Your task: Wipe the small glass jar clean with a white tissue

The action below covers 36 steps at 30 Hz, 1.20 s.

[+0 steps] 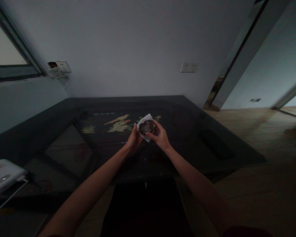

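Observation:
Over the dark table, a small round dark glass ashtray [147, 127] is held between my two hands, its shiny edge catching light. A white tissue [143, 122] lies behind and around it, with corners sticking out above and below. My left hand [134, 139] is closed on the tissue at the ashtray's left side. From the right, my right hand [160, 135] grips the ashtray with the thumb across its near face and the fingers along its far rim. The left fingers are partly hidden behind the tissue.
The glossy dark table [187, 115] has a bird-and-flower picture [118, 124] on its top. A dark flat object [217, 144] lies at the right. At the left edge sits a white device [6, 174] with a cable. Wall sockets [188, 67] are behind.

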Motion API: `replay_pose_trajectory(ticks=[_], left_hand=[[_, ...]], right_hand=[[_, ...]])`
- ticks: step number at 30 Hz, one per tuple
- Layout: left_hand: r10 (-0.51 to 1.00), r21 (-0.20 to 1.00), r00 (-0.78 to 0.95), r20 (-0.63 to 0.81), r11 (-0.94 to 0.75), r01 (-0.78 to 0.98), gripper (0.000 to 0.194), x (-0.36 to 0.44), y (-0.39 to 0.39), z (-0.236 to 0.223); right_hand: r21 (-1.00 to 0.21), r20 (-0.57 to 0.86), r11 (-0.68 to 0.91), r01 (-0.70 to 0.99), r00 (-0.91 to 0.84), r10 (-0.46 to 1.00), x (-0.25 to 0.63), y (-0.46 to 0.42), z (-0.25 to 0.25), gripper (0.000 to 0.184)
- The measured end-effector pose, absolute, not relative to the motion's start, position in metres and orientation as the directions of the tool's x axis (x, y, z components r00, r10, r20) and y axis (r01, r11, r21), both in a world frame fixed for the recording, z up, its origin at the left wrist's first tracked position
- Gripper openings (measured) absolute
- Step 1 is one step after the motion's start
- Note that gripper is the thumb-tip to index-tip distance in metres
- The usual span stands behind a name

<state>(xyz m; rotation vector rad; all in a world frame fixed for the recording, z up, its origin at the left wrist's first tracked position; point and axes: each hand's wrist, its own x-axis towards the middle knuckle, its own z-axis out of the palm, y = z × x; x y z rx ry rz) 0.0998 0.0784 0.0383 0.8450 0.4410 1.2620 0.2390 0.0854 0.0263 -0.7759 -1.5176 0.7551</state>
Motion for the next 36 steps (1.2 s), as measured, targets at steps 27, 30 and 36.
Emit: replay_pose_trajectory(ticks=[27, 30, 36], left_hand=[[0.990, 0.723, 0.065, 0.125, -0.046, -0.690, 0.038, 0.106, 0.078, 0.038], [0.982, 0.726, 0.116, 0.147, -0.027, -0.688, 0.044, 0.104, 0.078, 0.041], [0.989, 0.746, 0.077, 0.127, -0.044, -0.665, 0.027, 0.102, 0.081, 0.039]], right_hand=[[-0.850, 0.527, 0.526, 0.034, 0.011, 0.850, 0.238, 0.093, 0.011, 0.071], [-0.844, 0.532, 0.530, 0.085, 0.003, 0.846, 0.237, 0.094, 0.008, 0.080], [-0.801, 0.589, 0.571, 0.181, 0.072, 0.805, 0.237, 0.095, 0.007, 0.084]])
